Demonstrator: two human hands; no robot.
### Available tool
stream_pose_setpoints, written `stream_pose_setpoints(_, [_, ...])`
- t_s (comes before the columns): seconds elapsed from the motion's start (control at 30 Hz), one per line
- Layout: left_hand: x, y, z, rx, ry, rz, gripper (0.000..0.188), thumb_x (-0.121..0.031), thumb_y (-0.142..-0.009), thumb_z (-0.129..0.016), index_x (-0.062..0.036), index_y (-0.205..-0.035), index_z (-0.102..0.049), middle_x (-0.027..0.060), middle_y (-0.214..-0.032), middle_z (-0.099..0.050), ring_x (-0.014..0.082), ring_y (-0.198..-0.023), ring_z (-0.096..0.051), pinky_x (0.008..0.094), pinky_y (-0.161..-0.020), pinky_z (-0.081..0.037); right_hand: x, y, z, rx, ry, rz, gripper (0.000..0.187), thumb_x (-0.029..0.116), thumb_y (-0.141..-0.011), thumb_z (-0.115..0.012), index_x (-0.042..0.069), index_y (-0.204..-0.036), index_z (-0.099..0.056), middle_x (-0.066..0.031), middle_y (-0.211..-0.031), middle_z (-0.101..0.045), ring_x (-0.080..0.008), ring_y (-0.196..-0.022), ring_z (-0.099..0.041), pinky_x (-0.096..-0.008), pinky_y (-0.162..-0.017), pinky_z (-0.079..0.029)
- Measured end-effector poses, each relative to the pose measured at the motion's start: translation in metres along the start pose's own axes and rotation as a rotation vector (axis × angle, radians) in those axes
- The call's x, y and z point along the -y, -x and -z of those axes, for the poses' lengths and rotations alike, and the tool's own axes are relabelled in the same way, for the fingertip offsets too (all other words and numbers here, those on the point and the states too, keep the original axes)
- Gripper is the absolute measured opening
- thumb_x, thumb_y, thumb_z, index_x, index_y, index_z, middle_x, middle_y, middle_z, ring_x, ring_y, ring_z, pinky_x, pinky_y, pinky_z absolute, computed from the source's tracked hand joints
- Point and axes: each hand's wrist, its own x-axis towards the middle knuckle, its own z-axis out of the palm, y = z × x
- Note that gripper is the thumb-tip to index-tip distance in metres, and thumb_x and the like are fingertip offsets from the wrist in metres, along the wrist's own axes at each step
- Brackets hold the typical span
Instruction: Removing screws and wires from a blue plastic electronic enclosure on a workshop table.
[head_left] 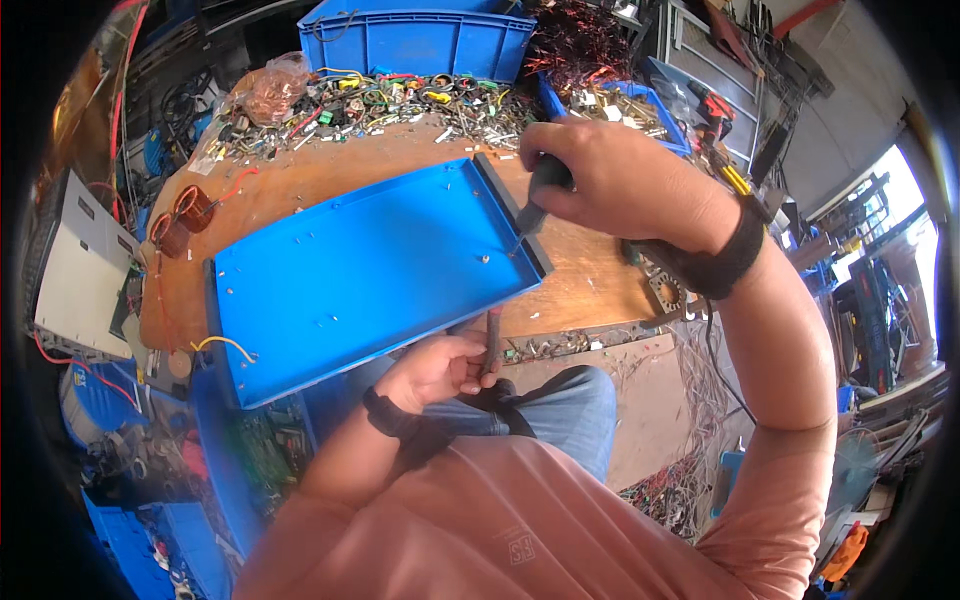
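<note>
My right hand (610, 175) is wrapped around a screwdriver with a thick dark handle (549, 185). Its shaft slants down toward the right end of a shallow blue metal panel (360, 260), close to a small screw or post (486, 259). The panel has raised edges, dark end strips and several small studs, and it lies tilted at the table's near edge. Below the panel's near edge, my left hand (445, 368) is closed on a slim tool with a red and dark handle (493, 335); its working end is hidden. A yellow wire (225, 344) sticks up from the panel's left part.
Scrap wires and connectors (400, 105) are heaped along the far side of the wooden table (590, 285), before a big blue crate (420, 45). Copper coils (185, 215) stand at the left. A red-and-black power drill (712, 108) lies far right. Loose wires (690, 400) hang at the right.
</note>
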Motion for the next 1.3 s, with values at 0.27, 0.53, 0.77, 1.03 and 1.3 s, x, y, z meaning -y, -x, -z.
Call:
stream_pose_setpoints(0.27, [-0.001, 0.001, -0.002, -0.088, -0.007, 0.009, 0.022, -0.014, -0.089, -0.044, -0.0001, -0.104, -0.053, 0.0087, -0.086, -0.060, 0.0194, -0.072, -0.057, 0.0251, -0.055, -0.038, 0.007, -0.001, 0.004, 0.050, 0.026, -0.051, 0.034, 0.028, -0.081, -0.054, -0.002, -0.097, -0.058, -0.0221, -0.088, -0.064, -0.0368, -0.083, -0.063, -0.0433, -0.074, -0.050])
stream_pose_setpoints(0.53, [-0.001, -0.001, 0.002, -0.074, -0.004, 0.036, 0.025, -0.015, -0.088, -0.046, -0.0018, -0.108, -0.054, 0.0100, -0.088, -0.060, 0.0212, -0.074, -0.058, 0.0265, -0.058, -0.043, -0.002, -0.004, -0.008, -0.096, 0.107, -0.032, 0.036, 0.035, -0.083, -0.059, 0.001, -0.093, -0.057, -0.0193, -0.076, -0.063, -0.0367, -0.076, -0.063, -0.0439, -0.069, -0.050])
stream_pose_setpoints(0.77, [0.001, 0.002, 0.001, -0.094, 0.012, 0.014, 0.027, -0.014, -0.088, -0.046, -0.0015, -0.110, -0.052, 0.0102, -0.088, -0.060, 0.0206, -0.074, -0.059, 0.0265, -0.057, -0.041, 0.007, -0.003, -0.004, -0.077, 0.031, 0.026, 0.025, 0.023, -0.079, -0.053, 0.001, -0.087, -0.062, -0.0192, -0.080, -0.065, -0.0355, -0.081, -0.064, -0.0415, -0.072, -0.051])
stream_pose_setpoints(1.03, [0.003, 0.001, 0.000, -0.085, -0.008, -0.010, 0.022, -0.014, -0.088, -0.045, 0.0000, -0.102, -0.053, 0.0103, -0.081, -0.060, 0.0180, -0.070, -0.057, 0.0248, -0.054, -0.038, -0.003, -0.003, -0.010, -0.158, -0.007, 0.144, 0.033, 0.028, -0.078, -0.061, -0.002, -0.093, -0.058, -0.0195, -0.077, -0.064, -0.0372, -0.077, -0.063, -0.0427, -0.072, -0.051])
stream_pose_setpoints(1.3, [-0.001, -0.002, -0.002, -0.086, -0.027, 0.006, 0.020, -0.014, -0.087, -0.044, -0.0012, -0.100, -0.054, 0.0095, -0.077, -0.059, 0.0165, -0.068, -0.055, 0.0239, -0.053, -0.037, 0.008, -0.005, -0.005, -0.045, 0.066, 0.052, 0.025, 0.021, -0.078, -0.060, 0.000, -0.090, -0.059, -0.0196, -0.081, -0.063, -0.0353, -0.081, -0.063, -0.0424, -0.073, -0.050])
